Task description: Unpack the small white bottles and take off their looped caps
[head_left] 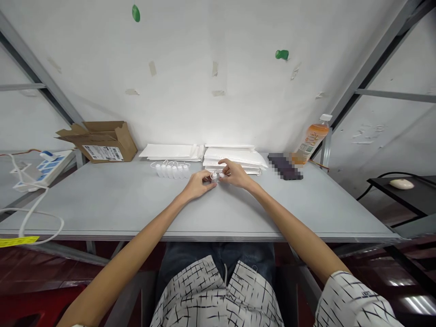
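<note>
My left hand (200, 184) is closed around the side of a small translucent white bottle (214, 176), which stands upright on the table near the middle. On the other side, my right hand (235, 175) pinches a small white piece (221, 175), perhaps the bottle's cap, beside its top. The fingers hide part of both. To the left, several similar small white bottles (174, 171) stand in a row, thin white loops at their tops.
Stacks of white envelopes (173, 151) and more white envelopes (235, 156) lie behind the hands. An open cardboard box (102, 143) and a power strip (51, 170) are at left. On the right are a dark blurred phone-like object (284, 165) and an orange drink bottle (311, 140).
</note>
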`<state>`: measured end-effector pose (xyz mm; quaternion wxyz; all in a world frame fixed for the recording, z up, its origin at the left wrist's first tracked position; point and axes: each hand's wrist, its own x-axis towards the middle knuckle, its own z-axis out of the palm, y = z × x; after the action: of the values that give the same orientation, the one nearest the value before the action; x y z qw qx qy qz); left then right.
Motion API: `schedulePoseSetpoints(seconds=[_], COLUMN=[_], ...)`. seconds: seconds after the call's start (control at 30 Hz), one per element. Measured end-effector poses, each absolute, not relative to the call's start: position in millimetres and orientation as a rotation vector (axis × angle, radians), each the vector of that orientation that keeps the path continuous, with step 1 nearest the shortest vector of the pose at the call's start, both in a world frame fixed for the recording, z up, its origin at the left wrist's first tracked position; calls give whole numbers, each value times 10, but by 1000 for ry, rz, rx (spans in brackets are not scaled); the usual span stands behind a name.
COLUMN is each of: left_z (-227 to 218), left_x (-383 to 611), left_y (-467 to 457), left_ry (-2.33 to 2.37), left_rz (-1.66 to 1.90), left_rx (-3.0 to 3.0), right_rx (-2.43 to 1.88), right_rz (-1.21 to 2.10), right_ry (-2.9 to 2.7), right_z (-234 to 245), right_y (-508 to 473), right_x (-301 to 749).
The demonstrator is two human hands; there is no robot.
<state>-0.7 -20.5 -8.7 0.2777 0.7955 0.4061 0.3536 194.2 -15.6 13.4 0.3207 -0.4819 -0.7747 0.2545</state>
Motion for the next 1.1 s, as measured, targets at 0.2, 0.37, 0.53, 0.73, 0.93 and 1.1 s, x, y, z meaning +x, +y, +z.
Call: schedulePoseSetpoints(seconds=[0.2, 0.37, 0.53, 0.73, 0.93, 1.1], left_z=[-93, -99, -131, -158, -145, -176], left_x=[2, -3, -11, -21, -21, -30], left_y=[-218, -219, -202, -178, -191, -174], left_ry=[1148, 1153, 1140, 1240, 1236, 1209], left_rz=[937, 938, 949, 959, 936, 917], left_rx=[2164, 2169, 2164, 2222, 2245, 2236], right_rx=[-1532, -1776, -1742, -1460, -1216, -1187], right_rz=[557, 298, 382, 802, 997, 1012], right_ry=[-2102, -2194, -2205, -1835, -1895, -1964], right_z=[224, 274, 294, 337, 290, 221], right_y=[-205, -229, -195, -183, -235, -253], right_x=[1953, 2010, 2087, 2088, 1985, 1931])
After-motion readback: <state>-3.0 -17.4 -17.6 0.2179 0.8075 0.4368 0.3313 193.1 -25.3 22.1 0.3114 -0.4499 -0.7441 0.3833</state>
